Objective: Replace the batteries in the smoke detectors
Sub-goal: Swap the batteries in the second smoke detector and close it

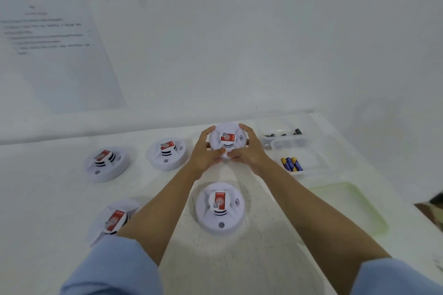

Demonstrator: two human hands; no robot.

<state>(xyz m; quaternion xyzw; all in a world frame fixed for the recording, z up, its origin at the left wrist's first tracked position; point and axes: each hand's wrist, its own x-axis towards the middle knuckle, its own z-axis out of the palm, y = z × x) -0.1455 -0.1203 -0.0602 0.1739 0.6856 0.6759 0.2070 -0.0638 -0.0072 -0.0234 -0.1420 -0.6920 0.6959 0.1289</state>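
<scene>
- Held detector (226, 141): white, round, red label facing the camera. It sits between both hands at the far side of the table (251, 258).
- Left hand (206, 151): fingers curl round the detector's left rim and the thumb presses on its near edge, so a firm wrap-around hold.
- Right hand (249, 148): mirrors it. Fingers hook over the right rim and the thumb is tucked at the near edge, almost touching the left thumb.
- Can't tell if the unit rests on the table or is lifted; the hands hide its underside.
- Just left of the grip: mid-row detector (167, 153), flat on the table, label up.
- Further left, well apart from the grip: far-left detector (106, 163).
- Nearer the person than the grip, between the forearms: near detector (219, 208), label up.
- Near-left detector (112, 220): nearer and to the left of the grip, partly under the left forearm.
- Just right of the grip: far tub (275, 127), clear, w/ dark batteries (297, 131) inside.
- Right of the grip and slightly nearer: near tub (318, 165), clear, touching the far tub. It holds blue-yellow batteries (291, 164) lying side by side.
- Right of the grip and nearer still: pale green tray (347, 206), beside the right forearm.
- Beyond the grip, up and to the left: printed sheet (48, 38) on the white wall, text too blurred to read.
- Light-blue sleeves (107, 270) are pushed up past both elbows.
</scene>
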